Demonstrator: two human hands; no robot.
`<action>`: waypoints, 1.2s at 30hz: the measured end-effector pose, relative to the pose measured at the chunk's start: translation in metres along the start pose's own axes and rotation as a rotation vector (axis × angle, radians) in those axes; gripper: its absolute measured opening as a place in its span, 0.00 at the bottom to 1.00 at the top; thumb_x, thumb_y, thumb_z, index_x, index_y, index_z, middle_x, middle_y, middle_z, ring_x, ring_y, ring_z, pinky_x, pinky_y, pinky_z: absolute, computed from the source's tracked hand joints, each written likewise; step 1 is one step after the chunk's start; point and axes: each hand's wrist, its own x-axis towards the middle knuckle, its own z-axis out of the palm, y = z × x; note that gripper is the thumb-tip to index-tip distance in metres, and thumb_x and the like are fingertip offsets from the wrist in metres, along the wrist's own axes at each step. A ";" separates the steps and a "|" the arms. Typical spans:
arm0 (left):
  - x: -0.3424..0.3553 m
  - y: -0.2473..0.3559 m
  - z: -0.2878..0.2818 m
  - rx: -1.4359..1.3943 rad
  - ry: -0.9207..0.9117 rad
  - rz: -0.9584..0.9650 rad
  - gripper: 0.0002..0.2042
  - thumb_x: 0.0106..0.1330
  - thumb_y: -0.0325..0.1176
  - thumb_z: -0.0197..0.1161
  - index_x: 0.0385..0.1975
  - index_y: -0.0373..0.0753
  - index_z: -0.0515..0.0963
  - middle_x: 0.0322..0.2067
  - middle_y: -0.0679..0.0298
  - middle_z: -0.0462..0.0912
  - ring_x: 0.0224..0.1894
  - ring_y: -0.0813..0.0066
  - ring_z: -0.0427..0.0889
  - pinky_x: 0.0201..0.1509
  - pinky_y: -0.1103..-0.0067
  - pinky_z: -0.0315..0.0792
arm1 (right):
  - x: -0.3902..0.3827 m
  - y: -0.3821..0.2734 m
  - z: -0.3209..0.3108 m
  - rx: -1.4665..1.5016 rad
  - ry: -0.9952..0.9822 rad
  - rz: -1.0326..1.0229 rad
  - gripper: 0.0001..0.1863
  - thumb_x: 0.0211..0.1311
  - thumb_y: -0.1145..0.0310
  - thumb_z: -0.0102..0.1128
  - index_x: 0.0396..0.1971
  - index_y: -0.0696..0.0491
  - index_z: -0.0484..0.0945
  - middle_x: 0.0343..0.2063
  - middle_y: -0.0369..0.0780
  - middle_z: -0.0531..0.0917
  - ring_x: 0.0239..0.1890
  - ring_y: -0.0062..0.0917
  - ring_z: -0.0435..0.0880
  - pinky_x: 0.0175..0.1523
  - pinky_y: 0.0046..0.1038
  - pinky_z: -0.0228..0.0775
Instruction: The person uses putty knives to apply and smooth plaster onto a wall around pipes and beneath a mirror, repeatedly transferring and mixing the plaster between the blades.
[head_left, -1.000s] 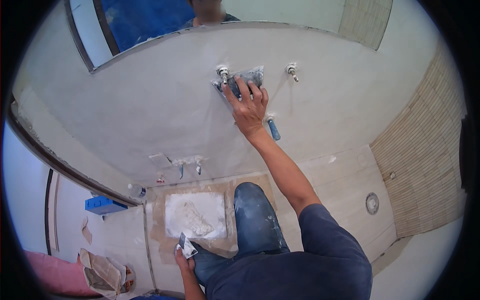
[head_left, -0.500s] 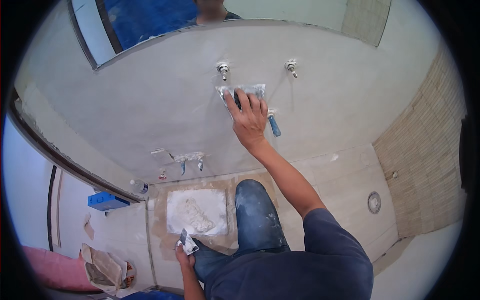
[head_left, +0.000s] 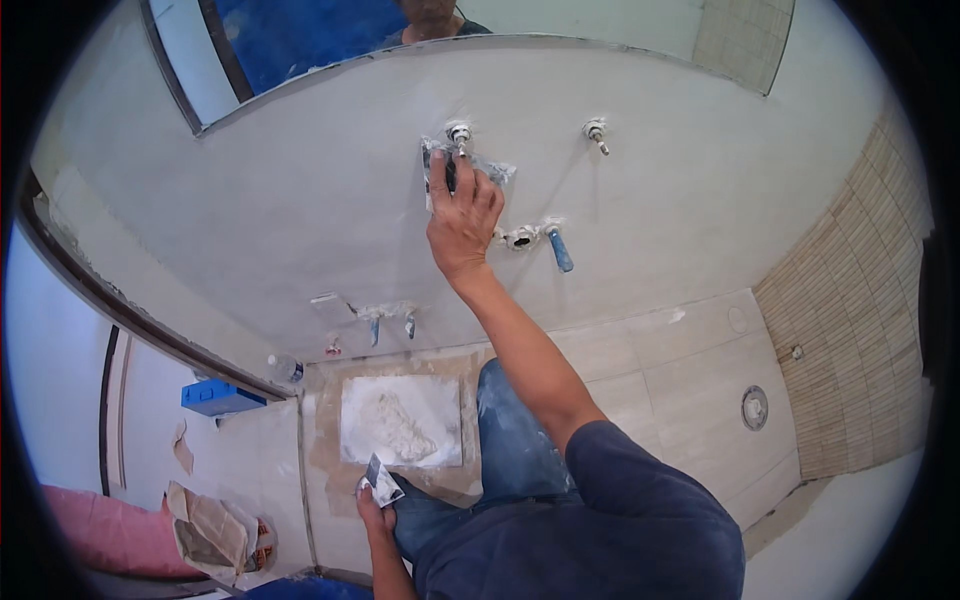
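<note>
Right hand (head_left: 462, 222) — grip clamped on smeared trowel (head_left: 498, 172), against wall (head_left: 250, 190) below metal fitting (head_left: 459, 133). Left hand (head_left: 375, 512) — grip clamped on small scraper (head_left: 386, 488), near white board (head_left: 357, 402) bearing paste (head_left: 398, 428).

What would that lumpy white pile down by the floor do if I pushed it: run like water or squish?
Probably squish, since the pile stands in soft-looking raised lumps. It may be sticky too: white smears show on the scraper in the left hand. It seems unlikely to roll, lying spread out on the flat panel.
</note>
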 end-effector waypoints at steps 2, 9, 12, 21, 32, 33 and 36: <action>-0.001 0.001 0.002 -0.003 -0.017 0.005 0.16 0.78 0.34 0.52 0.61 0.37 0.72 0.52 0.57 0.85 0.50 0.61 0.88 0.54 0.64 0.85 | -0.009 0.001 -0.003 -0.007 -0.023 -0.056 0.32 0.59 0.73 0.61 0.67 0.44 0.77 0.62 0.39 0.76 0.60 0.35 0.72 0.65 0.45 0.62; -0.004 0.001 0.004 -0.022 -0.045 0.016 0.16 0.79 0.34 0.52 0.62 0.37 0.72 0.53 0.56 0.85 0.52 0.60 0.88 0.56 0.64 0.84 | -0.023 0.023 -0.034 0.027 -0.177 -0.188 0.29 0.61 0.69 0.60 0.66 0.45 0.78 0.61 0.38 0.76 0.59 0.34 0.73 0.65 0.45 0.62; -0.002 0.000 0.000 -0.015 -0.016 0.005 0.16 0.79 0.34 0.52 0.62 0.37 0.72 0.53 0.56 0.85 0.52 0.60 0.88 0.55 0.63 0.84 | -0.008 0.042 -0.024 -0.009 -0.067 -0.219 0.30 0.61 0.69 0.61 0.67 0.44 0.77 0.61 0.38 0.75 0.61 0.34 0.72 0.66 0.45 0.63; 0.000 -0.001 0.001 -0.034 0.013 0.004 0.16 0.78 0.33 0.51 0.61 0.36 0.72 0.52 0.56 0.84 0.52 0.60 0.88 0.56 0.64 0.84 | -0.045 0.060 -0.012 -0.031 -0.044 -0.408 0.28 0.64 0.66 0.62 0.66 0.45 0.77 0.60 0.38 0.76 0.61 0.33 0.72 0.66 0.44 0.62; 0.002 0.000 -0.001 -0.037 -0.036 -0.018 0.16 0.79 0.33 0.52 0.62 0.37 0.72 0.52 0.56 0.85 0.50 0.61 0.88 0.53 0.65 0.85 | -0.007 0.040 -0.006 0.095 0.060 0.369 0.31 0.63 0.78 0.57 0.69 0.56 0.74 0.62 0.45 0.76 0.60 0.42 0.74 0.64 0.44 0.64; 0.003 -0.001 -0.001 -0.033 0.019 -0.024 0.16 0.79 0.33 0.52 0.62 0.37 0.73 0.52 0.57 0.85 0.50 0.61 0.88 0.52 0.65 0.85 | -0.011 0.028 0.000 0.072 0.063 0.324 0.30 0.63 0.77 0.57 0.68 0.55 0.74 0.61 0.45 0.76 0.60 0.42 0.74 0.64 0.44 0.65; 0.004 0.000 0.001 -0.014 0.019 -0.029 0.16 0.79 0.33 0.52 0.61 0.37 0.73 0.52 0.57 0.85 0.50 0.61 0.88 0.52 0.65 0.85 | -0.033 0.003 -0.001 0.068 -0.037 0.147 0.29 0.64 0.76 0.57 0.68 0.55 0.75 0.61 0.44 0.76 0.60 0.41 0.74 0.63 0.44 0.65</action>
